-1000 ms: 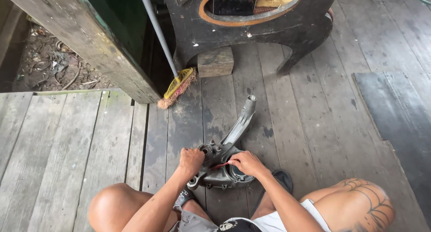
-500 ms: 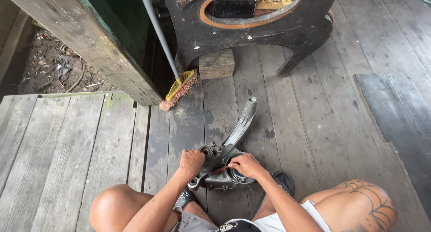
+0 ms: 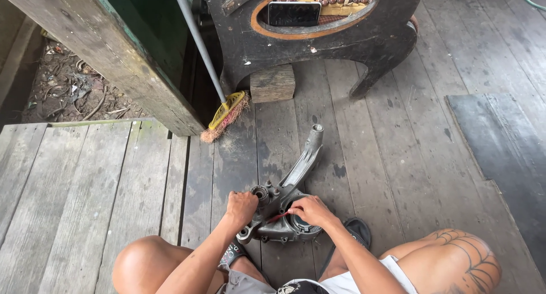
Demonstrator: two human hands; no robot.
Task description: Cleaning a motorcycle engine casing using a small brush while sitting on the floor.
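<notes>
The left hand (image 3: 241, 207) is closed in a fist on the left end of the casting (image 3: 284, 206), a grey metal engine part that lies flat on the plank floor (image 3: 398, 157) between the person's knees. The fist sits on top of the housing, just left of a round bearing bore. What it clamps, the casting's edge or some small part, cannot be made out, because the knuckles cover it.

From that fist the casting's body runs right, under the right hand (image 3: 310, 210). Its long arm rises away from both hands, up and slightly right, ending in a small round eye. That is the long axis: near end at the grips, far end pointing toward the dark carved stand (image 3: 318, 49) ahead.

The right hand is closed around a thin red tool (image 3: 278, 216), whose tip points left toward the fist and rests on the housing. This hand lies over the large round opening, hiding most of it. The right hand is nearer the opening, the left nearer the bore.

The tool's kind is too small to tell. A sandal (image 3: 359, 232) shows just right of the right wrist.
</notes>
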